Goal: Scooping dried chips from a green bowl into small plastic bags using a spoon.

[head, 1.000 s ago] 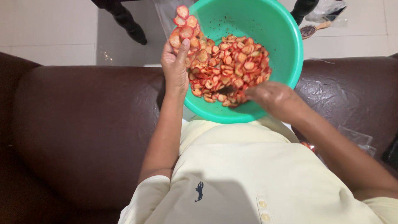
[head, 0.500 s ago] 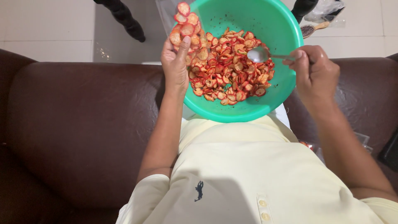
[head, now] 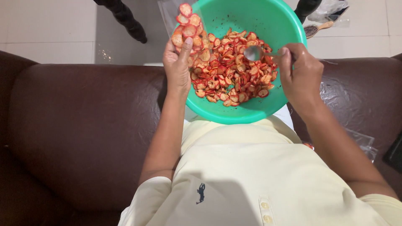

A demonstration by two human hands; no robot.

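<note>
A green plastic bowl [head: 268, 21] rests on my lap, filled with several red-rimmed fruit slices [head: 228, 69]. My left hand [head: 178, 67] is at the bowl's left rim and grips a clear plastic bag [head: 176, 12] that holds a few slices near its mouth. My right hand [head: 299, 73] is at the right rim, closed on the handle of a metal spoon [head: 253, 53]. The spoon's bowl hovers just above the slices and looks empty.
I sit on a dark brown leather sofa [head: 83, 125] in a pale yellow shirt [head: 259, 175]. Beyond it lies a white tiled floor [head: 46, 25]. A hairbrush [head: 318, 28] lies on the floor at the upper right, and a dark leg [head: 123, 16] stands at the top left.
My right hand rose from the bowl's lower rim, picked up the spoon and brought it over the slices. The left hand stayed in place with the bag.
</note>
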